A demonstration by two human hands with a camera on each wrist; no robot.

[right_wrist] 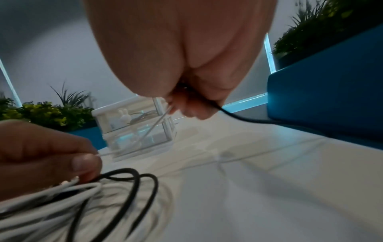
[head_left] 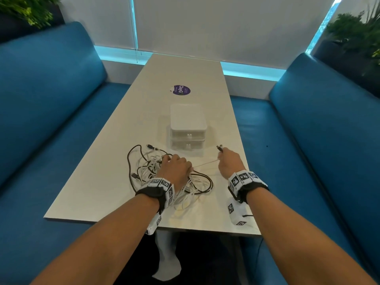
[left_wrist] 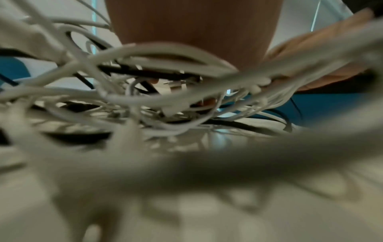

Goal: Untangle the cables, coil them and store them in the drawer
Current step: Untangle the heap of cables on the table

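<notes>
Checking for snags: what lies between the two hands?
A taut white cable runs from the left hand on the tangle to the right hand; otherwise bare table. Head view.

A round purple sticker (head_left: 181, 90) on the long white table (head_left: 102, 182) reads "ClayG" in white letters; the smaller lines beside it are too fine to read. The black-and-white square marker bands (head_left: 242, 177) on both wrists carry patterns only.

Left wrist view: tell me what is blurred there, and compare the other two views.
Left wrist: near cables smear into grey blur; only the mid-distance tangle is fairly sharp. Right wrist: the left hand and the palm close up are soft, the drawer box clearer. Head: sharp, edges bowed by the wide lens.
</notes>
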